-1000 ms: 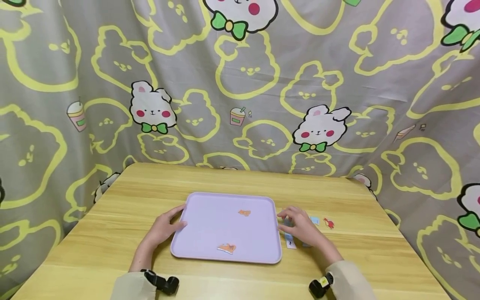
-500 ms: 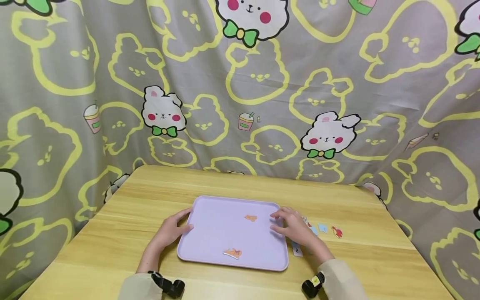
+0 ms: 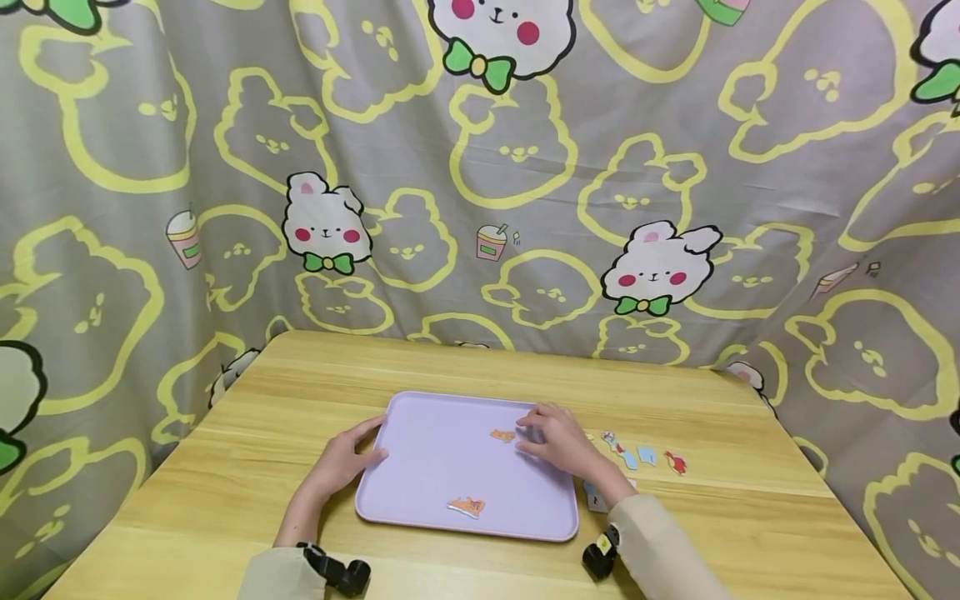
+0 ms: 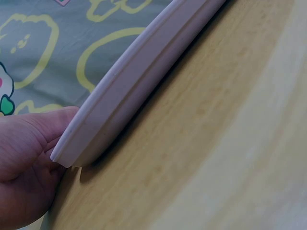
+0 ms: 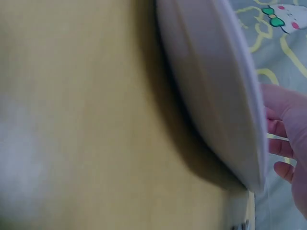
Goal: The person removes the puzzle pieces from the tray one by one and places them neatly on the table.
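Observation:
A pale purple tray (image 3: 435, 467) lies on the wooden table. My left hand (image 3: 345, 462) holds its left rim, thumb over the edge and fingers along the outside; in the left wrist view that hand (image 4: 29, 158) grips the tray's side (image 4: 115, 91). Over the tray's right part is my right hand (image 3: 558, 442), with thumb and fingers apart and nothing between them. Its fingertips come right up to a small orange animal-shaped cutout (image 3: 502, 436). A second orange cutout (image 3: 467, 507) lies near the front rim. From the right wrist, the hand (image 5: 288, 129) shows beyond the tray wall (image 5: 216, 91).
Right of the tray lie several small flat pieces: a red cutout (image 3: 676, 462), a light blue piece (image 3: 647, 456), a multicoloured strip (image 3: 618, 448) and a grey-white card (image 3: 597, 500) partly behind the right arm. A patterned curtain (image 3: 420, 183) hangs behind the wooden table (image 3: 315, 367).
My right hand has moved left from beside the tray's right rim to over the tray, near the upper orange cutout. The left hand keeps its hold. The head view has shifted slightly.

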### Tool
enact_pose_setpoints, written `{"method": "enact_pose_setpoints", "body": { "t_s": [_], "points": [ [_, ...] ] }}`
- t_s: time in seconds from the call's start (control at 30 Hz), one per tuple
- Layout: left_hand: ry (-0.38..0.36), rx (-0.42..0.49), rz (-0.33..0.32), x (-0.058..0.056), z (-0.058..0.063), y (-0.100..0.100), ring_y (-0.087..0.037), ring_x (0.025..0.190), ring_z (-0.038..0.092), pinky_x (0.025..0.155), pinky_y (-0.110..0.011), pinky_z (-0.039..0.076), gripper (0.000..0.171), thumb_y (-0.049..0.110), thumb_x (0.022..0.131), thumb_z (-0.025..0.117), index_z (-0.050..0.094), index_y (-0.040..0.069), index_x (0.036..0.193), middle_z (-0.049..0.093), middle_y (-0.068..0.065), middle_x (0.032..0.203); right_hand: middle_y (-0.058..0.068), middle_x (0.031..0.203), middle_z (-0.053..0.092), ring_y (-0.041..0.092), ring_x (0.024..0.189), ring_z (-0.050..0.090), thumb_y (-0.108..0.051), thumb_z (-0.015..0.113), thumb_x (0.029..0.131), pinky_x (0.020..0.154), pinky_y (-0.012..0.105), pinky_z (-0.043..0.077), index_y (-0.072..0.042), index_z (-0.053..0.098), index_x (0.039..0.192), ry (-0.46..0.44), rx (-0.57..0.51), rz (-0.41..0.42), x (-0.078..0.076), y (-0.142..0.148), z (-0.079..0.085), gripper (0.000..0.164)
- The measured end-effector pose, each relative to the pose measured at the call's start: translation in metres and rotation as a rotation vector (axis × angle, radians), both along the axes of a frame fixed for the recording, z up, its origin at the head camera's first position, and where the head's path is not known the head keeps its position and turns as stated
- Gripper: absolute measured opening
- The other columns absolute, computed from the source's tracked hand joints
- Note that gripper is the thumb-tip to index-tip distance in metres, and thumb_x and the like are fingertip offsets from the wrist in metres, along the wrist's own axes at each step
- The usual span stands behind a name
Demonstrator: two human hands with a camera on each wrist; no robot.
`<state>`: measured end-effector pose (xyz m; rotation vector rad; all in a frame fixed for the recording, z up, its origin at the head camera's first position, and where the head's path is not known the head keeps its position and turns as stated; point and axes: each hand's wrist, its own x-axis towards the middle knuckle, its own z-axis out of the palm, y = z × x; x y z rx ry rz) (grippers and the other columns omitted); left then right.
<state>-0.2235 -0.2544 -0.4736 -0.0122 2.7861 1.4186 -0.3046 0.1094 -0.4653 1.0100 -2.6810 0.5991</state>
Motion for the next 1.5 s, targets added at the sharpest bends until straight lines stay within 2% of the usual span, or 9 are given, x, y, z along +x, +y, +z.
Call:
{"method": "enact_pose_setpoints", "body": {
  "t_s": [0.17, 0.43, 0.67, 0.87, 0.93, 1.03, 1.2, 1.3, 1.5],
  "points": [
    [0.000, -0.004, 0.001, 0.000, 0.000, 0.000, -0.043, 0.145, 0.031, 0.118, -0.058, 0.029, 0.058, 0.013, 0.093, 0.065, 0.045, 0.009, 0.147, 0.040, -0.022, 0.153, -0.001, 0.101, 0.067, 0.018, 0.096, 0.059, -0.035, 0.076, 0.084, 0.082, 0.036, 0.044, -0.015, 0.075, 0.106, 0.037, 0.067, 0.019, -0.002, -0.010, 0.002, 0.030],
    [-0.003, -0.007, 0.004, 0.000, 0.000, 0.001, -0.044, 0.145, 0.030, 0.118, -0.059, 0.029, 0.058, 0.013, 0.094, 0.064, 0.044, 0.009, 0.148, 0.040, -0.022, 0.153, -0.005, 0.088, 0.064, 0.012, 0.084, 0.055, -0.032, 0.076, 0.085, 0.076, 0.032, 0.045, -0.018, 0.077, 0.094, 0.202, 0.165, 0.079, -0.004, -0.020, 0.001, 0.016],
    [0.005, -0.010, -0.002, 0.000, 0.002, 0.001, -0.044, 0.144, 0.031, 0.117, -0.059, 0.030, 0.058, 0.014, 0.093, 0.065, 0.045, 0.008, 0.147, 0.041, -0.023, 0.152, -0.007, 0.083, 0.064, 0.012, 0.081, 0.057, -0.029, 0.078, 0.083, 0.071, 0.029, 0.044, -0.021, 0.076, 0.083, 0.297, 0.170, 0.088, -0.003, -0.025, 0.003, 0.009],
    [0.006, -0.008, -0.003, 0.000, 0.003, 0.001, -0.044, 0.144, 0.031, 0.117, -0.058, 0.030, 0.057, 0.014, 0.093, 0.065, 0.045, 0.008, 0.147, 0.041, -0.022, 0.152, -0.008, 0.077, 0.059, 0.009, 0.074, 0.056, -0.028, 0.079, 0.079, 0.065, 0.022, 0.035, -0.020, 0.072, 0.076, 0.344, 0.166, 0.091, -0.003, -0.025, 0.000, 0.011],
    [0.006, -0.008, 0.000, 0.001, 0.002, 0.001, -0.044, 0.144, 0.032, 0.117, -0.058, 0.030, 0.057, 0.014, 0.093, 0.065, 0.045, 0.009, 0.147, 0.041, -0.022, 0.152, -0.008, 0.076, 0.058, 0.009, 0.074, 0.055, -0.027, 0.079, 0.079, 0.066, 0.023, 0.035, -0.019, 0.070, 0.075, 0.350, 0.169, 0.089, -0.002, -0.024, -0.001, 0.012],
    [0.007, -0.008, 0.000, 0.001, 0.001, 0.001, -0.044, 0.144, 0.032, 0.117, -0.059, 0.030, 0.057, 0.014, 0.093, 0.065, 0.045, 0.008, 0.147, 0.041, -0.023, 0.152, -0.007, 0.078, 0.060, 0.010, 0.076, 0.056, -0.027, 0.077, 0.079, 0.069, 0.026, 0.041, -0.018, 0.069, 0.077, 0.357, 0.170, 0.082, -0.002, -0.023, -0.001, 0.012],
    [0.011, -0.020, 0.000, 0.002, 0.001, 0.001, -0.045, 0.144, 0.031, 0.118, -0.059, 0.029, 0.057, 0.014, 0.093, 0.065, 0.045, 0.008, 0.147, 0.041, -0.023, 0.152, -0.006, 0.080, 0.063, 0.011, 0.078, 0.058, -0.026, 0.076, 0.082, 0.075, 0.031, 0.049, -0.016, 0.069, 0.082, 0.344, 0.129, 0.074, 0.002, -0.020, 0.000, 0.013],
    [0.008, -0.018, 0.001, 0.002, 0.001, 0.002, -0.045, 0.144, 0.031, 0.118, -0.059, 0.028, 0.058, 0.014, 0.093, 0.065, 0.045, 0.008, 0.147, 0.041, -0.023, 0.152, -0.005, 0.079, 0.062, 0.011, 0.077, 0.058, -0.025, 0.077, 0.082, 0.073, 0.032, 0.050, -0.015, 0.069, 0.083, 0.326, 0.093, 0.080, 0.004, -0.018, 0.001, 0.013],
    [0.004, -0.023, 0.004, 0.001, 0.001, 0.002, -0.045, 0.144, 0.031, 0.118, -0.059, 0.028, 0.058, 0.015, 0.093, 0.065, 0.045, 0.007, 0.147, 0.041, -0.023, 0.152, -0.004, 0.081, 0.066, 0.010, 0.077, 0.060, -0.021, 0.077, 0.082, 0.079, 0.034, 0.052, -0.013, 0.069, 0.086, 0.217, -0.037, 0.079, 0.010, -0.014, 0.003, 0.012]
  ]
}}
